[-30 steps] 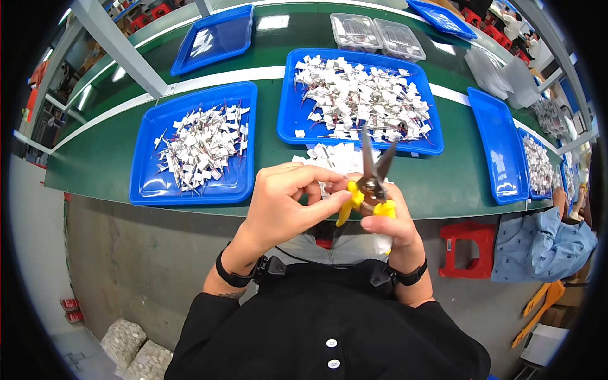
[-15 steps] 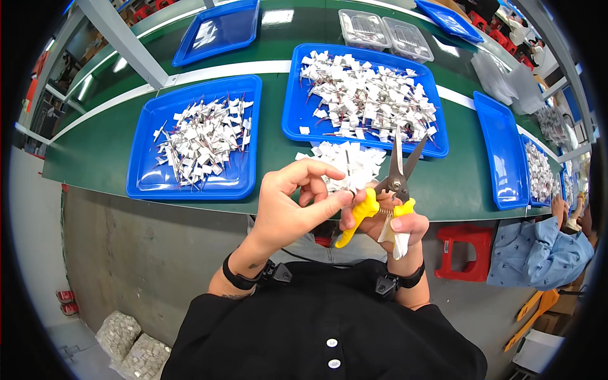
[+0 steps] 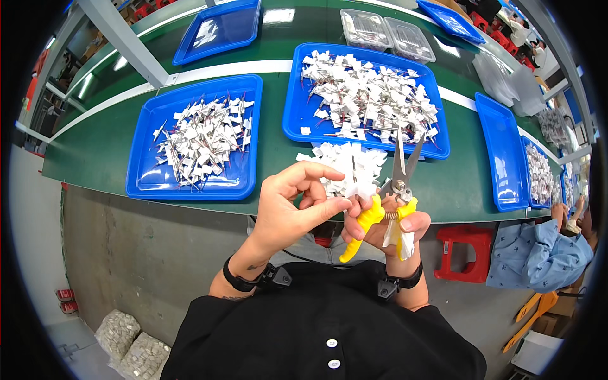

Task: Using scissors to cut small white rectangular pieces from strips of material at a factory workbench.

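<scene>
The yellow-handled snips (image 3: 370, 221) sit in the right hand (image 3: 380, 235), whose thumb and fingers are wrapped about the grips. A coil spring shows between the handles, and a white strip hangs by the right-hand grip under the thumb. The metal blades are parted in a narrow V and point away from the person; in this view their tips overlap the near edge of the large tray.

Just left of the snips, by the fingertips, is a slim dark piece (image 3: 354, 166) with white material at its lower end. It lies between the two hands in view, but whether fingers grip it cannot be told. The left hand (image 3: 288, 206) is close beside it, thumb and forefinger separated at the tips and the other fingers curled; whether it holds anything cannot be told. The two hands are near each other, at the front edge of the green desk (image 3: 456, 190).

Beyond the fingers, a loose heap of white-tagged pieces (image 3: 326, 156) rests on the desk. Behind it stands the large blue tray (image 3: 297, 120), piled with more tagged pieces with thin reddish and dark leads. To the left is a second blue tray (image 3: 149, 174) with a smaller pile.

Farther out, a narrow blue tray (image 3: 500, 158) is to the right, and two clear plastic boxes (image 3: 365, 28) stand side by side at the back. A red stool (image 3: 465, 233) is on the floor to the right.
</scene>
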Available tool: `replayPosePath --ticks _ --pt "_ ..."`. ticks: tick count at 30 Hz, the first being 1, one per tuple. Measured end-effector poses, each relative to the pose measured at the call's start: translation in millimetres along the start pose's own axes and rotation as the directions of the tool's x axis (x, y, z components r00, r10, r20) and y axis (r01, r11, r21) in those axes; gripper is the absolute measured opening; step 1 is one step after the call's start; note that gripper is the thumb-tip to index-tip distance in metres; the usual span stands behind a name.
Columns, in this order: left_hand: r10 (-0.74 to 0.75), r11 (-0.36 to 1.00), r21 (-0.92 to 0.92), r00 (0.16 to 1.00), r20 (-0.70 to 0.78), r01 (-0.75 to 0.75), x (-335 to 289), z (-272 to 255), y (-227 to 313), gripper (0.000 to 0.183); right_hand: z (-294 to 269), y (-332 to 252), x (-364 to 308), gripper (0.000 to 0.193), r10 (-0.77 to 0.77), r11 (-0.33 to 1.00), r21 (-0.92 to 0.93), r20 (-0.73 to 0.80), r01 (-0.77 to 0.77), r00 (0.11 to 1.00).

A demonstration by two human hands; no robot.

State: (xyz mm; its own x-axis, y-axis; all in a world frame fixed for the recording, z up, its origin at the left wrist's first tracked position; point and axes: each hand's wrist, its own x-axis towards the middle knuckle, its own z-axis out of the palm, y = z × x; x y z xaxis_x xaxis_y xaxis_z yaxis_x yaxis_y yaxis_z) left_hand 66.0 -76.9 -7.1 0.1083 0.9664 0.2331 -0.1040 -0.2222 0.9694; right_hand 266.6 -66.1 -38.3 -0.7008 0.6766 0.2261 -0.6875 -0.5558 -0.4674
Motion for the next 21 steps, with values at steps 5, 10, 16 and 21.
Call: replayPosePath --ticks 5,10,16,21 --pt "-0.01 0.999 -0.033 1.0 0.009 0.01 -0.4 0.6 -0.6 0.024 -5.8 2.0 -0.2 0.064 0.004 0.999 0.043 0.072 -0.007 0.997" --pt "-0.217 0.894 -0.355 0.958 0.188 0.272 -1.1 3.4 6.4 0.017 -1.6 -0.4 -4.0 0.067 0.059 0.996 -0.062 -0.011 -0.059 0.998" --pt "0.016 0.97 -0.241 1.0 0.013 -0.013 2.5 -5.6 -7.6 0.009 42.0 -16.9 -3.8 0.054 -0.138 0.654 -0.746 -0.281 -0.126 0.95" --pt "-0.077 0.932 -0.353 0.996 0.037 0.085 3.9 -0.2 -0.4 0.008 37.8 -10.6 -14.9 0.052 -0.329 0.121 -0.982 -0.179 -0.146 0.927"
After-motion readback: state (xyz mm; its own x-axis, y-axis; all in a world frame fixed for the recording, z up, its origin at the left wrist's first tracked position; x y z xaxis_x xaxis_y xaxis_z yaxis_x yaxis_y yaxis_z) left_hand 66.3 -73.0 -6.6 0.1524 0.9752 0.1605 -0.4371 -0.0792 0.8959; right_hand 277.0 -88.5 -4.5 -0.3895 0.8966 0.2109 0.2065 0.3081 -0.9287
